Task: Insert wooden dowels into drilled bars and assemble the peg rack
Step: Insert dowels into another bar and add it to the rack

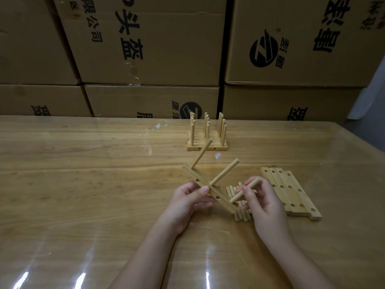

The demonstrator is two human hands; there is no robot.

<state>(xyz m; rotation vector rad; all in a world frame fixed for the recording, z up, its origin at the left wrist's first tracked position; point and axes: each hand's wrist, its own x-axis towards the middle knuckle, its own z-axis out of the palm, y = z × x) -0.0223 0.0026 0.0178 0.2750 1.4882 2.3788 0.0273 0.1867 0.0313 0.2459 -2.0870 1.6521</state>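
Cartons (145, 49), rear, stacked: print reads 头盔 and 限公司, with a round black logo. Table (93, 167): left hand (191, 197) grips tilted drilled bar (192, 174), two dowels seated. Finished peg racks (207, 142) behind. Right hand (264, 199) pinches one loose dowel (252, 183) beside bar. Dowel pile (239, 215) beneath. Spare drilled bars (289, 188) far right.
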